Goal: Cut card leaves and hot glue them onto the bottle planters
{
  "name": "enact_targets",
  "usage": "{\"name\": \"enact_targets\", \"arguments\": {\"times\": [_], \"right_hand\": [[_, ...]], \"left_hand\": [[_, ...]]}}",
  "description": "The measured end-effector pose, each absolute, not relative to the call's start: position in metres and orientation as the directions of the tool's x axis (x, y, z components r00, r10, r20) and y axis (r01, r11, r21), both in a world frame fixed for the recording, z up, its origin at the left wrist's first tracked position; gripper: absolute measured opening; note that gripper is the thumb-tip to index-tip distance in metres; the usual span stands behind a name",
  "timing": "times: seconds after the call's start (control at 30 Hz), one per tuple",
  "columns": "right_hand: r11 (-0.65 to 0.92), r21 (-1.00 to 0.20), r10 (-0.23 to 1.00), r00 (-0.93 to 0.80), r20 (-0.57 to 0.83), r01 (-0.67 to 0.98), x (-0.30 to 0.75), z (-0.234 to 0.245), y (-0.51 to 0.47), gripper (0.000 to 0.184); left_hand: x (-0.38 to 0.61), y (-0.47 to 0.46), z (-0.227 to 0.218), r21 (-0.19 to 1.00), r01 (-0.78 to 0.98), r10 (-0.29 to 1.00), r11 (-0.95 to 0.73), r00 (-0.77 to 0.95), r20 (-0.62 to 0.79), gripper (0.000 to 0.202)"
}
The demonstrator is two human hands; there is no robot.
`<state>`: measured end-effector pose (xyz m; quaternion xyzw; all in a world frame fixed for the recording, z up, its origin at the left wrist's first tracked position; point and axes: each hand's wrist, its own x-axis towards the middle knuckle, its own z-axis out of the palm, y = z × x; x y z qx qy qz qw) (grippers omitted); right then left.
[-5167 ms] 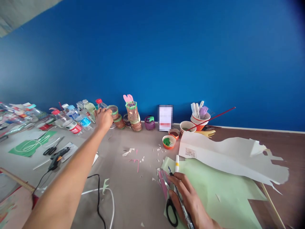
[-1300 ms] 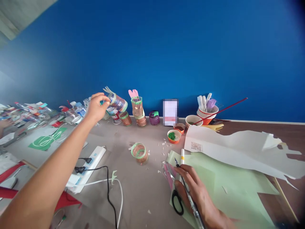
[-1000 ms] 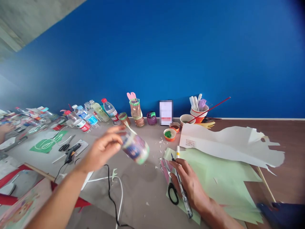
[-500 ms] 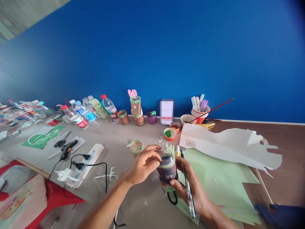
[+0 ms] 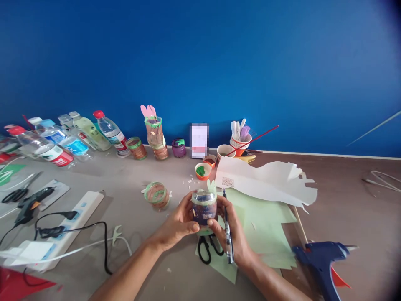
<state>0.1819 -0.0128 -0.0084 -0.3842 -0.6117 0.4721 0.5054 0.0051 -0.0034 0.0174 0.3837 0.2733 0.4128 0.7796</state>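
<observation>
A small cup that looks like a cut bottle (image 5: 204, 210), painted dark blue-purple with a pale green rim, is held upright between my hands. My left hand (image 5: 178, 225) closes round its left side, thumb at the front. Gripping the right side is my right hand (image 5: 235, 234), its thumb pressed near the lower front. A pen (image 5: 228, 236) with a clear barrel is also tucked in my right hand, pointing up and down. Pale green paper ears (image 5: 211, 186) stick up at the cup's back. Black-handled scissors (image 5: 204, 251) lie just below the cup, their blades hidden.
Green paper (image 5: 266, 234) and a white sheet (image 5: 266, 177) lie right. A blue glue gun (image 5: 322, 259) rests further right. Another cut cup (image 5: 156, 195) stands left of centre. A power strip (image 5: 72, 225) with cords, a black glue gun (image 5: 33, 205) and several bottles (image 5: 112, 133) are left.
My left hand has gone from the cup's rim to its left side. The cup is a little more upright. The view has swung right, bringing the blue glue gun into full sight.
</observation>
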Motion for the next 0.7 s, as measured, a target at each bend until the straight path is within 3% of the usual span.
{"name": "enact_targets", "arguments": {"times": [0.2,0.37,0.7], "right_hand": [[0.307,-0.943,0.931,-0.245,0.27,0.128,0.185,-0.011,-0.015,0.051],[0.312,-0.941,0.918,-0.298,0.263,0.13,0.19,-0.007,-0.014,0.045],[0.12,-0.988,0.956,-0.258,0.142,-0.098,0.186,-0.015,-0.011,0.041]], "left_hand": [[0.002,-0.007,0.01,0.847,-0.387,0.842,0.364,0.525,-0.122,0.069],[-0.006,-0.013,0.003,0.845,-0.384,0.813,0.373,0.573,-0.098,0.062],[-0.005,-0.009,0.011,0.815,-0.436,0.805,0.381,0.59,-0.061,0.056]]}}
